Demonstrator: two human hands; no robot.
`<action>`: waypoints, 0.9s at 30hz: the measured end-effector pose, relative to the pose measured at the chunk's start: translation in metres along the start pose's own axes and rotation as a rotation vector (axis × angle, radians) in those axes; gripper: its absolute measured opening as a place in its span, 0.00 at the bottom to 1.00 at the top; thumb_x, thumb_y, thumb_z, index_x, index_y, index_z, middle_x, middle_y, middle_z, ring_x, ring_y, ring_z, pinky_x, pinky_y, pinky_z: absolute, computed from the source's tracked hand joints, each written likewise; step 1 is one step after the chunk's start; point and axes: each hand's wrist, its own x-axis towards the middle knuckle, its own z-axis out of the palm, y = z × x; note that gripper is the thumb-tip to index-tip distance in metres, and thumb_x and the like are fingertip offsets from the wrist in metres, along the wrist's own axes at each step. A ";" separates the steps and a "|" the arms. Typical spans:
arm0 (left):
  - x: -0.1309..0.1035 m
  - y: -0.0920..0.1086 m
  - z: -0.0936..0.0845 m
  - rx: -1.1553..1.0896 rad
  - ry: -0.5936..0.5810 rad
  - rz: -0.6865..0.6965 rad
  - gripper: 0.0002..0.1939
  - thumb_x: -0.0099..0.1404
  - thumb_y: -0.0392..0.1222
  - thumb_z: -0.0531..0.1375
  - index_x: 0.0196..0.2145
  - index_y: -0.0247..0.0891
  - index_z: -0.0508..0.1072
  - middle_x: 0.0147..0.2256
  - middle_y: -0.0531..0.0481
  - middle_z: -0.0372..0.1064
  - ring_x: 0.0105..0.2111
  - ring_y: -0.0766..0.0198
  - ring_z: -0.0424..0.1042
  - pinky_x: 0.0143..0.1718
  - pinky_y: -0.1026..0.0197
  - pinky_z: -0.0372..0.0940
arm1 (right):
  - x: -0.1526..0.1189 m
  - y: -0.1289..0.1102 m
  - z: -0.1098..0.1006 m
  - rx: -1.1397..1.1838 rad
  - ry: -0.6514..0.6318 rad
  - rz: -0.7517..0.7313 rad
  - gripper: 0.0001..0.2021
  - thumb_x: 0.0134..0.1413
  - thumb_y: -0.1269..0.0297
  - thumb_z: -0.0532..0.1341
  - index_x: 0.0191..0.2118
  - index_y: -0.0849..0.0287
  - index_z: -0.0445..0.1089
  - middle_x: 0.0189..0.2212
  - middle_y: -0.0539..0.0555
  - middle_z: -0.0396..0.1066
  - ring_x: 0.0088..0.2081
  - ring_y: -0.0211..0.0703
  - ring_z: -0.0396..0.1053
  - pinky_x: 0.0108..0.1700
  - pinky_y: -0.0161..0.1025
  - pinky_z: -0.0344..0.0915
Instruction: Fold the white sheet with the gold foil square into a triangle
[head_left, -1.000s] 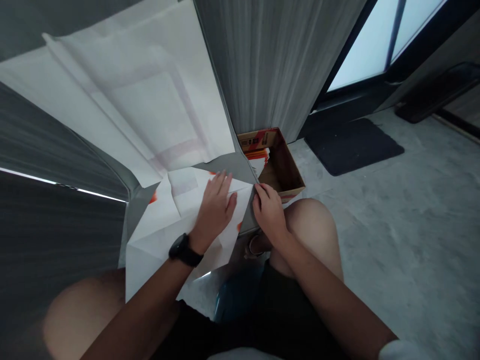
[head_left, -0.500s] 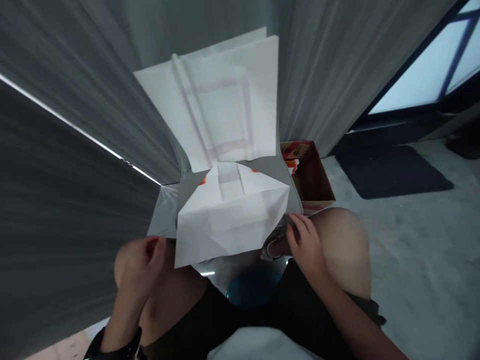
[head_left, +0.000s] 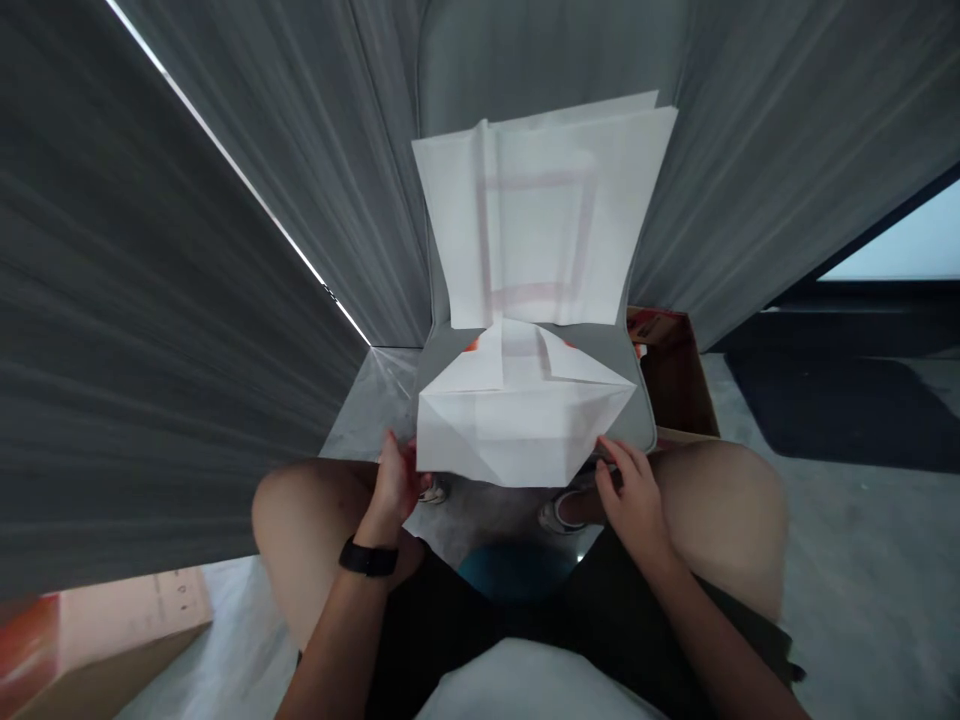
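Observation:
A large white paper piece (head_left: 540, 220) leans against the backrest of a grey chair (head_left: 645, 400), faint reddish lines showing through it. Its lower part is a folded white flap (head_left: 517, 430) with angled creases, spread over the seat and past its front edge. Small orange patches show beside the upper folds. My left hand (head_left: 397, 485) is at the flap's lower left corner, thumb raised and fingers loosely curled apart; a firm grip is not visible. Beside the flap's lower right edge is my right hand (head_left: 631, 490), fingers apart, fingertips close to the paper.
Right of the chair stands an open cardboard box (head_left: 675, 380). A dark mat (head_left: 840, 405) lies on the grey floor farther right. Grey curtains (head_left: 225, 300) hang on both sides. Another carton (head_left: 127, 630) is at the lower left. My knees flank the chair front.
My left hand has moved from over my knee to the flap's lower left corner. The view has shifted, and the flap sits more level. My right hand remains beside its right edge.

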 end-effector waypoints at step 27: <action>0.052 0.012 -0.011 1.483 -0.100 1.159 0.08 0.76 0.41 0.57 0.45 0.38 0.76 0.44 0.44 0.73 0.46 0.55 0.71 0.51 0.53 0.70 | 0.066 0.013 0.002 -0.098 -0.201 -0.407 0.15 0.71 0.53 0.57 0.40 0.58 0.76 0.45 0.62 0.75 0.48 0.54 0.73 0.52 0.53 0.71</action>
